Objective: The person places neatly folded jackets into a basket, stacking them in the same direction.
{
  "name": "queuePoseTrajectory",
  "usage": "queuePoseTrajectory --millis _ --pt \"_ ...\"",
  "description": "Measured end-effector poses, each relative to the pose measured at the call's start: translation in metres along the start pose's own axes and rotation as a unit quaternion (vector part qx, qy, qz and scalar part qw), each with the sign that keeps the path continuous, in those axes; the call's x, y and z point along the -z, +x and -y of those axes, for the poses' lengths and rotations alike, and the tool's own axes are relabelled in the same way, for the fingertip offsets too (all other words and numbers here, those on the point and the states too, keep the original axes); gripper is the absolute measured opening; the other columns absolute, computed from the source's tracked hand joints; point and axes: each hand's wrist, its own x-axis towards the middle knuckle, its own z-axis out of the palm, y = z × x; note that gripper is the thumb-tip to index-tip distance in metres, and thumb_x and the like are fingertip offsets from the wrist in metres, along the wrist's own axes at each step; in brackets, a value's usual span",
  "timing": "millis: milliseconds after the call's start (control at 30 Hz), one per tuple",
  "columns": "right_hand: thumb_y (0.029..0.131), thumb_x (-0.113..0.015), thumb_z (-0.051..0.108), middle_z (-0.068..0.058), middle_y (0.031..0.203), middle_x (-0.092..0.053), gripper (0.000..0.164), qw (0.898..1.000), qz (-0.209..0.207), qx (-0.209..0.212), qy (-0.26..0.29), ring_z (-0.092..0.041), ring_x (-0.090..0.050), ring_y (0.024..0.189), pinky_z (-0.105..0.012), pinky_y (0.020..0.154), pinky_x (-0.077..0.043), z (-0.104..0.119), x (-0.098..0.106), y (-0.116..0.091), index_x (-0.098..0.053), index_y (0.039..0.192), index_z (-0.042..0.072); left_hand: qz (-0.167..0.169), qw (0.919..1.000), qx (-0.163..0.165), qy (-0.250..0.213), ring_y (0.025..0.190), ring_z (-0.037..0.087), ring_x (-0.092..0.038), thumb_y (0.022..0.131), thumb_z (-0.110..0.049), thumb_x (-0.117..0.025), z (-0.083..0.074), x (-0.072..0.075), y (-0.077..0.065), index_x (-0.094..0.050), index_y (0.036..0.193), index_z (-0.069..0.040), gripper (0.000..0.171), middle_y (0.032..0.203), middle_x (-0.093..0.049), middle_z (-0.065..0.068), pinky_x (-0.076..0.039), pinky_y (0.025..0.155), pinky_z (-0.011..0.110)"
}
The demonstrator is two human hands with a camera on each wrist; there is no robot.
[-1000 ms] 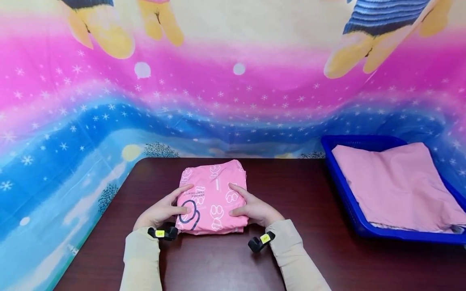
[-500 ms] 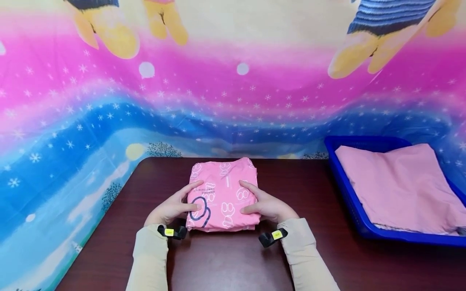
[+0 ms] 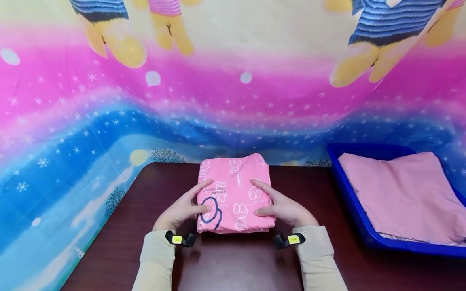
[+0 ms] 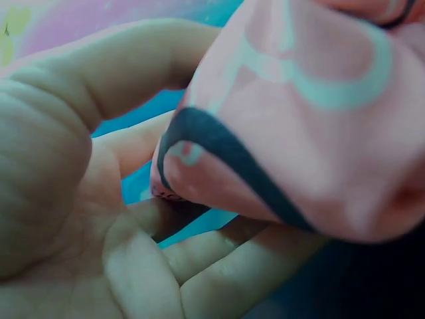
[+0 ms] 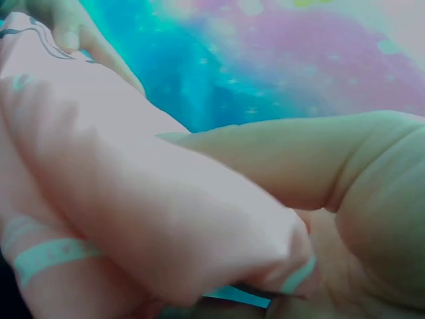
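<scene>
A folded pink cloth [image 3: 233,202] with white outline prints, small dark lettering and a dark looped line is held between both hands, slightly above the brown table. On its left side the left hand [image 3: 182,208] grips it, thumb on top; in the left wrist view, fingers [image 4: 246,266] of that hand reach beneath the cloth [image 4: 319,153]. The right hand [image 3: 285,206] grips the opposite side, its thumb also on top. In the right wrist view, the right thumb [image 5: 265,156] lies over the cloth's folded edge, while most of the other fingers are hidden under it.
A blue plastic basket [image 3: 349,210] stands at the right of the table, with a plain pink folded cloth [image 3: 404,194] lying in it. The dark brown table [image 3: 236,262] meets a colourful printed backdrop [image 3: 233,101] at its back and left edges.
Both hands have moved to the right with the folded pink cloth and raised it a little off the table. Their grip looks the same. The head view has shifted slightly.
</scene>
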Motion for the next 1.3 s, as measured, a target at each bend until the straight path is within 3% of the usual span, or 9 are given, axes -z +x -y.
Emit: queuePoseTrajectory --millis 233,567,867,1067,1300 --pt "0.085 -0.077 0.008 -0.025 0.141 -0.037 0.093 0.998 -0.033 -0.001 -0.058 -0.028 -0.062 0.100 -0.032 0.082 -0.057 0.011 0.017 -0.022 -0.028 0.162 0.025 0.016 0.9996 -0.016 -0.020 0.103 0.027 -0.070 0.090 -0.006 -0.074 -0.009 -0.023 0.008 -0.028 0.161 -0.027 0.087 0.138 -0.052 0.022 -0.058 0.087 0.045" --pt "0.084 -0.080 0.014 -0.015 0.159 -0.024 0.091 0.987 -0.066 0.012 -0.143 -0.036 -0.038 0.131 -0.034 0.095 -0.050 0.022 0.030 -0.047 -0.032 0.160 0.030 0.037 0.9989 -0.026 -0.016 0.098 0.028 -0.072 0.089 -0.003 -0.074 -0.020 -0.045 0.009 -0.024 0.162 -0.032 0.093 0.142 -0.047 0.023 -0.059 0.085 0.043" --pt "0.084 -0.080 0.015 -0.018 0.156 -0.027 0.092 0.984 -0.082 0.026 -0.159 -0.037 -0.040 0.127 -0.032 0.090 -0.054 0.029 0.046 -0.062 -0.031 0.160 0.033 0.024 0.9985 -0.042 -0.025 0.115 0.030 -0.066 0.089 0.000 -0.073 -0.027 -0.065 0.020 -0.028 0.160 -0.038 0.092 0.151 -0.039 0.017 -0.056 0.091 0.044" --pt "0.086 -0.078 0.012 -0.022 0.151 -0.032 0.092 0.986 -0.095 0.038 -0.133 -0.037 -0.049 0.118 -0.032 0.087 -0.056 0.029 0.053 -0.072 -0.028 0.161 0.033 0.002 0.9975 -0.066 -0.024 0.121 0.030 -0.060 0.087 0.004 -0.073 -0.025 -0.083 0.026 -0.028 0.160 -0.036 0.094 0.155 -0.035 0.014 -0.055 0.094 0.041" --pt "0.088 -0.074 0.007 -0.016 0.160 -0.024 0.088 0.983 -0.110 0.079 -0.124 -0.036 -0.042 0.125 -0.029 0.084 -0.056 0.029 0.060 -0.086 -0.030 0.161 0.028 -0.004 0.9960 -0.077 -0.044 0.125 0.030 -0.058 0.088 0.004 -0.072 -0.023 -0.107 0.028 -0.025 0.160 -0.036 0.095 0.153 -0.038 0.014 -0.054 0.095 0.041"
